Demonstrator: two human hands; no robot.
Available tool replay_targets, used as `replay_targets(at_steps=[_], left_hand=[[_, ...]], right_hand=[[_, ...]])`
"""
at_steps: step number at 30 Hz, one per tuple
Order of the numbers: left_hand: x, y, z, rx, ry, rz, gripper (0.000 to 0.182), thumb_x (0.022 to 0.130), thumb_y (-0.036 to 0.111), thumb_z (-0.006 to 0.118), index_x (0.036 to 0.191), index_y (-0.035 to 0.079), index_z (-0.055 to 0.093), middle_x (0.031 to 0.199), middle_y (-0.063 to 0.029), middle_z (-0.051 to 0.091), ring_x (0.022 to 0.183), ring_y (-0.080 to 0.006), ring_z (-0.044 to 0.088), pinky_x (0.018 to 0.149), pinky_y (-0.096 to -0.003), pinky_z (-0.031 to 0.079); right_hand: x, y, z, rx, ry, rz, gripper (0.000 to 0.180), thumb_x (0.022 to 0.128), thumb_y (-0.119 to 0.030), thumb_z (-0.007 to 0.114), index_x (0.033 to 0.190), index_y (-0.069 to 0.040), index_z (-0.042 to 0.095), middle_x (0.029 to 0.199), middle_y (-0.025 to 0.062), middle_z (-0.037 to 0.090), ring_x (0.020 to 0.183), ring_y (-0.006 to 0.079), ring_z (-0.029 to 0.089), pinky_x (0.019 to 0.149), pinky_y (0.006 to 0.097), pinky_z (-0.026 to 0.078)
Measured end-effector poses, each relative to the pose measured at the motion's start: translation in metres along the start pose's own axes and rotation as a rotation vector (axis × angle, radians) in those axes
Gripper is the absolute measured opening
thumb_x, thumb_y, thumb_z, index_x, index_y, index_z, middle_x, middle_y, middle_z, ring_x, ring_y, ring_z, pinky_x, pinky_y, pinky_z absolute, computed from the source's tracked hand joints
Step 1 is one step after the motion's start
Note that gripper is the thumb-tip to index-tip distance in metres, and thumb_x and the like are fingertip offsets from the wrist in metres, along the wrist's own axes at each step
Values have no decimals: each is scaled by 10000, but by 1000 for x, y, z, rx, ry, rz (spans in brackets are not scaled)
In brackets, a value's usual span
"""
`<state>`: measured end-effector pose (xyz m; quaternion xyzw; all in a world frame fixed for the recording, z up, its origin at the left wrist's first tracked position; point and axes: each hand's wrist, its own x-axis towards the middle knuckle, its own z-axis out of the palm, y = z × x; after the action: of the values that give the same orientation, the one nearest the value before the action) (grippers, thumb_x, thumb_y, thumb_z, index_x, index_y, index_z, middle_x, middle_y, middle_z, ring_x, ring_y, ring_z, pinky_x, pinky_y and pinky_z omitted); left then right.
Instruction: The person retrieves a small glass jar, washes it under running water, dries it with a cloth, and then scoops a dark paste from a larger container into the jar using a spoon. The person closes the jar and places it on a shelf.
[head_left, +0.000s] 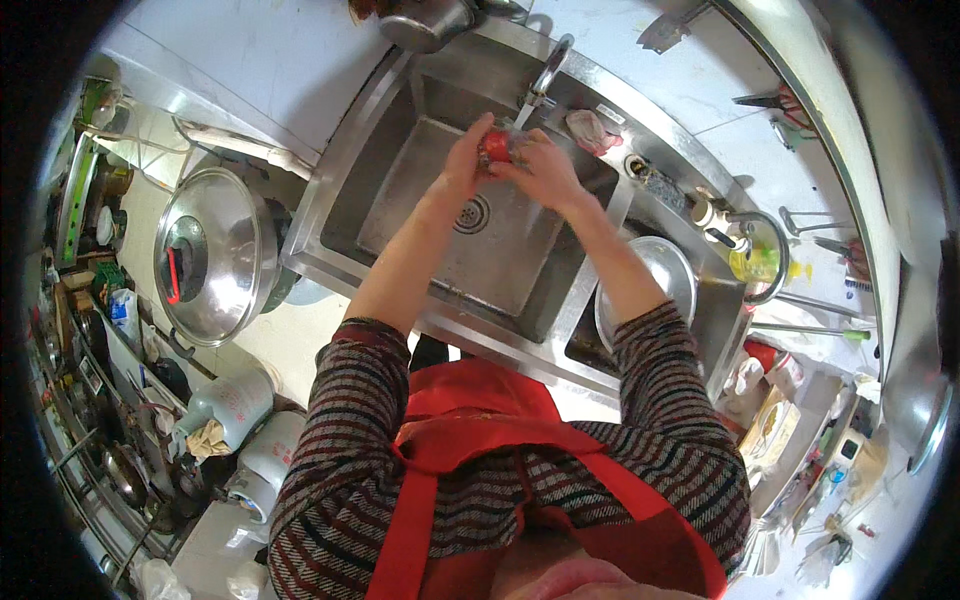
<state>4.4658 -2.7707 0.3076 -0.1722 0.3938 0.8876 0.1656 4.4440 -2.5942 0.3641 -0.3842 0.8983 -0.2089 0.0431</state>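
Observation:
Over the large basin of a stainless steel sink (480, 262), my left hand (466, 154) and my right hand (546, 171) hold a small red object (496, 145) between them. Blur and my fingers hide parts of it, so its exact kind cannot be told. Water (523, 115) runs from the chrome faucet (553, 69) right beside the red object and my right fingers. Below my hands the round drain strainer (471, 215) shows in the basin floor.
A crumpled cloth (591, 132) lies on the sink's back ledge. A metal lid (679, 274) rests over the smaller basin at right, partly under my right forearm. Left of the sink stands a large domed pan lid (225, 255). Gas cylinders (229, 401) stand on the lower left.

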Motion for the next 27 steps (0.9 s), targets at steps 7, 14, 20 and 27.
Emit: replay_targets(at_steps=[7,14,20,27], left_hand=[[20,-18,15,263,250,621,349,947,442,686,1074,118,666,940,-31,681,802,-169,647,701,-341,541],[16,5,8,-83,241,-10,333,944,379,706,1105,87,690,1014,-55,692,837,-170,656,737,-360,536],[4,-10,17,-7,105,413,356,952,411,689,1097,87,682,993,-45,689,842,-184,658,751,-320,553],[2,23,8,-239,79,33,245,967,285,684,1028,49,704,989,-32,687,888,-128,627,769,-280,494]], right_hand=[[23,-24,9,821,-19,560,318,985,-355,643,988,-43,705,679,67,611,612,191,633,525,340,506],[6,-8,-10,-458,6,-197,158,936,-234,696,936,-76,702,642,57,586,549,186,644,563,340,549],[21,-23,12,1298,69,629,157,952,-229,657,1013,-94,709,757,75,681,657,213,700,597,372,555],[22,7,4,27,193,-41,387,989,-428,598,1064,-61,696,777,40,655,574,147,623,519,292,479]])
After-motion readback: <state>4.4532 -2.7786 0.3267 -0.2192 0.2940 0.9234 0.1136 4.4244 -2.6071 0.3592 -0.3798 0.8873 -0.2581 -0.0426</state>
